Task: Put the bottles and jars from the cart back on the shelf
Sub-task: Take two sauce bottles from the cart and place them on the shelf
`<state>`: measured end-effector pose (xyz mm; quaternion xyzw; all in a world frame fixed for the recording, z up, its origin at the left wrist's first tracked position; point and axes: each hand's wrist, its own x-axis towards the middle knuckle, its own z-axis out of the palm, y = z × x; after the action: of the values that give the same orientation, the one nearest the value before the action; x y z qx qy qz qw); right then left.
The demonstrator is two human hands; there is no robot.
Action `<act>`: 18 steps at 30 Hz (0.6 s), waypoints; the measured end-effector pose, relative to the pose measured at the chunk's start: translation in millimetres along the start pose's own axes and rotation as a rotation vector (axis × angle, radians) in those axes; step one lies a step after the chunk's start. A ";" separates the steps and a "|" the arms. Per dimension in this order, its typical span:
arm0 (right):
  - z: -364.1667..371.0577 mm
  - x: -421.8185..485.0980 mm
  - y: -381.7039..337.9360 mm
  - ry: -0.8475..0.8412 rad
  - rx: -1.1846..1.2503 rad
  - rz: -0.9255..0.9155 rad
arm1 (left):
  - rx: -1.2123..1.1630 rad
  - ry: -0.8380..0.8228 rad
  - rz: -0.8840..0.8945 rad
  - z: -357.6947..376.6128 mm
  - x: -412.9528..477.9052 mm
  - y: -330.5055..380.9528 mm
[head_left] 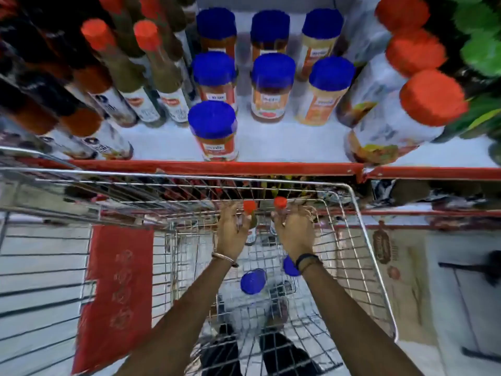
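Reaching deep into the cart [360,226], both at once. Left hand [233,234] curled round one red-capped bottle [249,210], right hand [294,232] wrapped on its twin [280,204], fingers closed about the necks. Best lifted straight up, clear of the wire rim, then across to the shelf [271,147]. Two blue-lidded jars [252,281] waiting below.
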<state>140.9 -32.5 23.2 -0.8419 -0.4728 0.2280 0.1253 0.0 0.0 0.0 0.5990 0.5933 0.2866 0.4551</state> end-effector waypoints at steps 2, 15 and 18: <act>17.6 10.8 2.8 0.014 0.091 0.081 | -0.016 0.002 -0.045 10.0 10.3 -9.8; 68.2 32.4 14.6 0.248 0.611 0.187 | -0.019 0.033 -0.135 39.9 30.1 -44.1; 65.6 24.9 21.0 0.196 0.634 0.168 | -0.025 -0.015 -0.114 29.6 21.6 -42.9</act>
<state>134.6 -22.5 -49.1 -0.8150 -0.2930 0.2912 0.4064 9.7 9.8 -54.7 0.5606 0.6194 0.2634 0.4825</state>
